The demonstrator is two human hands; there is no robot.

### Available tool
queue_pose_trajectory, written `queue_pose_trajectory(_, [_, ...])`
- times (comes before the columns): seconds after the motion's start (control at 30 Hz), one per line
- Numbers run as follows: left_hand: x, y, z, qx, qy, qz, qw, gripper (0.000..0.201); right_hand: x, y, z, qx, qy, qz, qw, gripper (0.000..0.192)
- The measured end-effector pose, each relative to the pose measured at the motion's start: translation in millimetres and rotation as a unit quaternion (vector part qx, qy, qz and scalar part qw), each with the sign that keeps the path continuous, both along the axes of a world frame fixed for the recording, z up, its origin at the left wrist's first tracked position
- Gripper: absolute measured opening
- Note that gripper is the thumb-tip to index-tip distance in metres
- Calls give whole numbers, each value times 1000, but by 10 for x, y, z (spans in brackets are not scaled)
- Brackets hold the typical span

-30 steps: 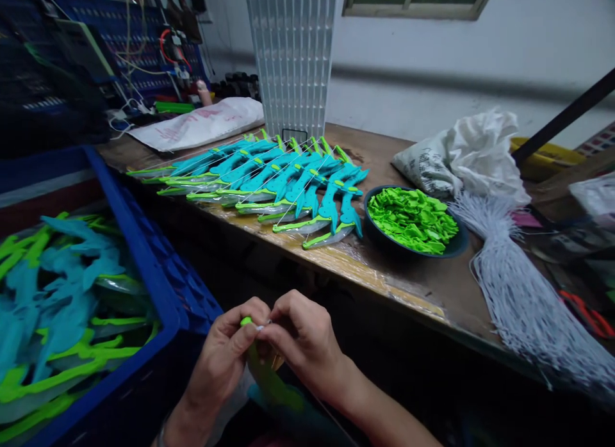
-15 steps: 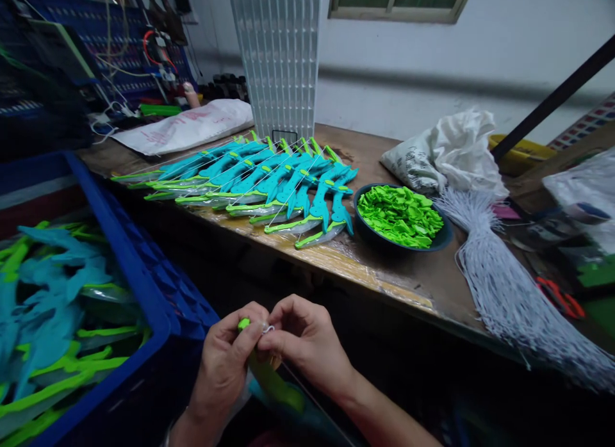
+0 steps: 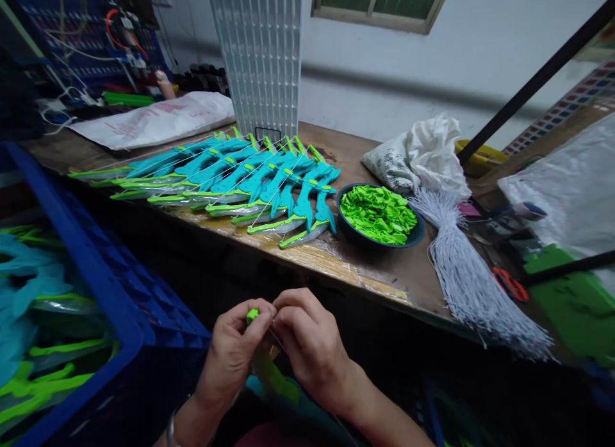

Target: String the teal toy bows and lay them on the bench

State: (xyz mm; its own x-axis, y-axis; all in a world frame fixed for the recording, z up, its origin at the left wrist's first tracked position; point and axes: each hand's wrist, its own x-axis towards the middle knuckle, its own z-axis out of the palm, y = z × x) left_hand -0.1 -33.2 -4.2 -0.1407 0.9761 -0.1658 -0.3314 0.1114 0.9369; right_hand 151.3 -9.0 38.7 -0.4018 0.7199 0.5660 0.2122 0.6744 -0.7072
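Observation:
My left hand [image 3: 240, 344] is closed on a toy bow, with its lime-green tip [image 3: 252, 315] poking out between thumb and fingers. The bow's green and teal body [image 3: 278, 386] hangs dim below, partly hidden by my hands. My right hand [image 3: 310, 344] pinches at the bow's tip, touching my left fingertips. A thin string [image 3: 343, 428] runs down from beneath my right hand. Its end at the fingertips is mostly covered. Beyond my hands, teal and green toy bows [image 3: 302, 203] lie in an overlapping row on the table.
A dark bowl [image 3: 372, 242] of green plastic pieces stands right of the row. White strings [image 3: 471, 287] lie bundled beside red-handled scissors [image 3: 510, 284]. A blue crate [image 3: 129, 344] with more bows is at my left. White sacks [image 3: 427, 155] sit farther back on the table [image 3: 331, 136].
The view has turned slightly right. My right fingers have closed in against the bow's tip, and the white string loop seen between my hands earlier is now hidden.

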Motion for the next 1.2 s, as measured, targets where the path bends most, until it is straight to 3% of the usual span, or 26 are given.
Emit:
queue_pose_trajectory(0.1, [-7, 78, 4, -14, -21, -66, 998, 27, 30, 48, 21, 83, -23, 5, 996, 15])
queue_pose_trajectory(0.2, [-10, 170, -25, -8, -41, -127, 991, 30, 66, 90, 2, 89, -39, -13, 995, 14])
queue_pose_trajectory(0.33, [26, 278, -93, 12, -41, -157, 987, 34, 123, 107, -29, 66, -59, -39, 995, 16])
queue_pose_trajectory(0.47, [69, 334, -127, 20, -49, -188, 981, 36, 160, 132, -31, -36, -41, -42, 998, 16])
queue_pose_trajectory(0.63, [21, 352, -132, 24, -80, -169, 982, 34, 126, 222, -19, -209, -16, -33, 977, 9])
queue_pose_trajectory(0.8, [-129, 368, -180, 48, -87, -181, 979, 28, 27, 304, -44, -288, 4, 0, 958, 10])
queue_pose_trajectory(0.9, [-175, 385, -213, 57, -76, -180, 979, 24, -7, 328, -82, -255, 13, -2, 967, 11])
queue_pose_trajectory(1.07, [-140, 433, -239, 57, -99, -170, 979, 25, -5, 332, -109, -82, -17, 8, 996, 12])
queue_pose_trajectory(1.2, [-108, 453, -260, 64, -114, -174, 976, 27, 21, 337, -86, -74, -32, 14, 997, 15])
